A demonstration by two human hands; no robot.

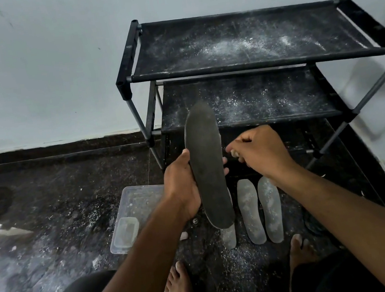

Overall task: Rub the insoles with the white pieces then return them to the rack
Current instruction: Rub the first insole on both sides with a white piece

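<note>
My left hand grips a dark grey insole around its middle and holds it upright in front of the black rack. To the right of the insole, my right hand pinches a small white piece in its fingertips, a little apart from the insole's edge. Two pale, powder-marked insoles lie side by side on the floor below my right wrist. A third pale insole shows partly beneath the held one.
The rack's two fabric shelves are dusted with white powder. A clear plastic box with a smaller lid or tray inside sits on the dark speckled floor at left. My bare feet stand near the insoles. A white wall is behind.
</note>
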